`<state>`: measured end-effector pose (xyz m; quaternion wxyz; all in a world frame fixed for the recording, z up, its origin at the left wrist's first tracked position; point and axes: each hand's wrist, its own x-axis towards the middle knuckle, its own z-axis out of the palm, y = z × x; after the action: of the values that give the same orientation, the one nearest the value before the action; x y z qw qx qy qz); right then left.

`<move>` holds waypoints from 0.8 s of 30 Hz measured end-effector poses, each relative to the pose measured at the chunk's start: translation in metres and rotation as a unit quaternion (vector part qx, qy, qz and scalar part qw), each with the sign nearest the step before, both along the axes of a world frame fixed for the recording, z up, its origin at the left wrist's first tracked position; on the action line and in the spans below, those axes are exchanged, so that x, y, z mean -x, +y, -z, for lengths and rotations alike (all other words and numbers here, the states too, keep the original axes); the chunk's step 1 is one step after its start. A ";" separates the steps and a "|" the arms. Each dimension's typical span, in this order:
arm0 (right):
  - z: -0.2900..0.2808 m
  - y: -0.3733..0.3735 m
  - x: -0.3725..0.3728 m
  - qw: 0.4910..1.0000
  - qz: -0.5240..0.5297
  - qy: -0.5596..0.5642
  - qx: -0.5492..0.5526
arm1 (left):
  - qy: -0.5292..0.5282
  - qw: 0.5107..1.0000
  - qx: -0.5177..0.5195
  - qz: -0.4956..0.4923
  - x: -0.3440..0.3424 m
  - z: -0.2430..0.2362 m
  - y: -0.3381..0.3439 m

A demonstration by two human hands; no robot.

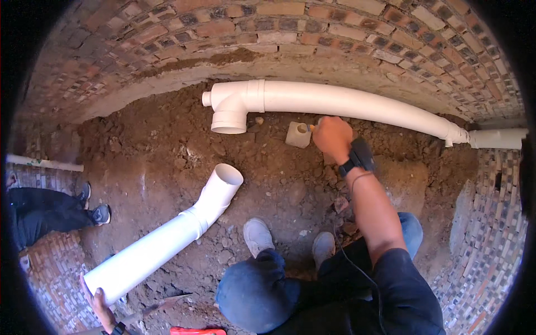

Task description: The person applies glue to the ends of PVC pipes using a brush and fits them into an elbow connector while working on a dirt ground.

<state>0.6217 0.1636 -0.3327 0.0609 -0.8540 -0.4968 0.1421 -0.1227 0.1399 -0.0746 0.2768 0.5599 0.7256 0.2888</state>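
Note:
My left hand (100, 308) grips the lower end of a white plastic pipe (145, 254), with the thumb on its near side. An angled elbow fitting (215, 192) forms the pipe's upper end, its open mouth tilted up. My right hand (333, 138) is closed beside a small pale square container (298, 135) with a round opening. Its fingers pinch something small at the container's edge, mostly hidden. Just beyond, a long white pipe (335, 100) lies along the wall. A tee fitting (231, 103) joins its left end, with one open mouth facing me.
A brick wall (279, 25) rises behind the long pipe, and another brick surface (491, 206) is at right. Loose brown soil (151, 167) covers the ground. Another person's legs (50, 215) are at left. A red object (198, 331) shows at the bottom edge; a thin cable (357, 268) crosses my leg.

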 end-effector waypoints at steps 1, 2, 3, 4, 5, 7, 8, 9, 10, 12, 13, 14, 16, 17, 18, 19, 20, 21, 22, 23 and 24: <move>0.006 0.005 -0.001 1.000 -0.003 0.005 -0.003 | 0.018 1.000 -0.002 0.008 -0.004 -0.004 -0.002; 0.014 0.010 -0.008 0.998 -0.054 0.009 0.011 | 0.025 1.000 -0.003 0.017 -0.012 0.003 0.001; 0.026 0.016 -0.010 0.994 -0.108 0.019 0.021 | 0.026 1.000 -0.006 0.013 -0.017 0.001 0.000; 0.033 0.021 -0.007 0.991 -0.131 -0.016 0.025 | 0.045 0.999 -0.005 0.019 -0.020 -0.002 -0.003; 0.037 0.020 -0.010 0.990 -0.137 -0.014 0.022 | 0.063 0.998 -0.004 0.025 -0.024 -0.004 -0.005; 0.032 0.022 -0.006 0.987 -0.159 0.007 0.028 | 0.098 0.995 -0.006 0.021 -0.039 -0.008 -0.008; 0.032 0.022 0.004 0.985 -0.170 0.013 0.023 | 0.113 0.993 -0.007 0.038 -0.039 -0.012 -0.008; 0.034 0.016 0.016 0.992 -0.102 -0.017 -0.075 | 0.129 0.990 -0.006 0.053 -0.044 -0.016 -0.007; 0.033 0.007 0.029 0.984 -0.033 -0.045 -0.170 | 0.155 0.986 -0.006 0.064 -0.056 -0.021 -0.005; -0.014 -0.005 0.096 0.993 -0.049 0.108 -0.017 | 0.175 0.982 0.006 0.072 -0.075 -0.037 -0.007; 0.009 -0.016 0.119 0.982 -0.104 0.153 -0.027 | 0.154 0.985 0.012 0.078 -0.084 -0.037 -0.004; 0.015 -0.026 0.144 0.935 -0.173 0.308 0.017 | 0.148 0.986 0.011 0.078 -0.086 -0.039 -0.007; 0.071 -0.038 0.192 0.862 -0.268 0.390 0.182 | 0.136 0.987 0.018 0.080 -0.113 -0.038 -0.010; 0.079 -0.050 0.221 0.864 -0.260 0.410 0.134 | 0.142 0.987 0.028 0.075 -0.126 -0.043 -0.015; 0.084 -0.063 0.248 0.864 -0.250 0.428 0.085 | 0.146 0.987 0.028 0.068 -0.138 -0.048 -0.020; 0.066 -0.067 0.276 0.837 -0.284 0.467 -0.006 | 0.150 0.985 0.052 0.065 -0.145 -0.057 -0.029; 0.041 -0.071 0.290 0.805 -0.305 0.501 -0.092 | 0.149 0.983 0.081 0.068 -0.155 -0.059 -0.033; 0.021 -0.069 0.301 0.785 -0.332 0.504 -0.141 | 0.150 0.983 0.086 0.061 -0.162 -0.063 -0.038; -0.001 -0.065 0.310 0.766 -0.352 0.501 -0.195 | 0.173 0.979 0.089 0.059 -0.167 -0.068 -0.043; -0.017 -0.062 0.317 0.760 -0.359 0.508 -0.189 | 0.198 0.975 0.091 0.055 -0.171 -0.071 -0.049; -0.030 -0.057 0.321 0.737 -0.387 0.506 -0.226 | 0.187 0.976 0.093 0.055 -0.180 -0.070 -0.053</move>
<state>0.3011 0.1064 -0.3025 0.4339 -0.3520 -0.6978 0.4482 0.0568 0.0868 -0.0046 0.2025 0.6145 0.7566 0.0942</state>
